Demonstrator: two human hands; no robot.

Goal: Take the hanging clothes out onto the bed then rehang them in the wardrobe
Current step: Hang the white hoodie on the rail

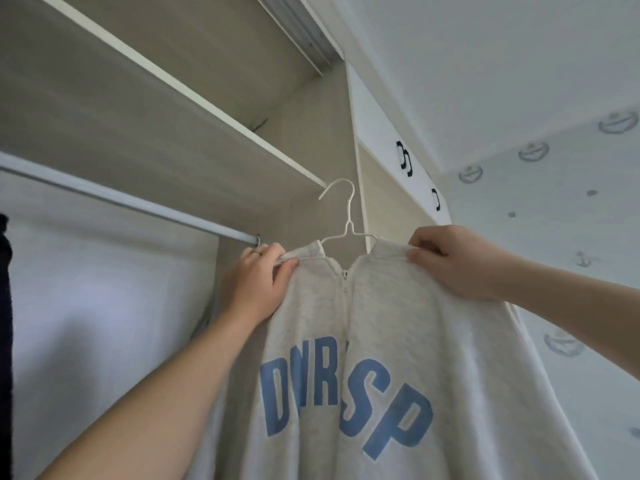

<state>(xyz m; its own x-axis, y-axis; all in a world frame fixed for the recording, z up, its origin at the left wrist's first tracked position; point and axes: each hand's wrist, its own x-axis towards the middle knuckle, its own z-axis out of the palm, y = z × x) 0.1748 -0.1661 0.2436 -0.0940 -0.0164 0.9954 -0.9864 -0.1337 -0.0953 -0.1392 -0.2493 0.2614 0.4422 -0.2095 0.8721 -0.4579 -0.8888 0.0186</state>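
Observation:
A light grey zip sweatshirt (398, 341) with big blue letters hangs in front of me on a white wire hanger (346, 216). My left hand (258, 282) pinches the sweatshirt's left shoulder by the collar. My right hand (457, 261) grips its right shoulder. The hanger's hook is free in the air, to the right of and level with the end of the wardrobe's metal rail (131, 199), not touching it. The hanger's arms are hidden inside the sweatshirt.
A beige shelf (180, 133) runs above the rail inside the wardrobe. A dark garment (5, 323) hangs at the far left edge. White cupboard doors with black handles (404, 163) stand to the right, beside a wall with patterned wallpaper (561, 237).

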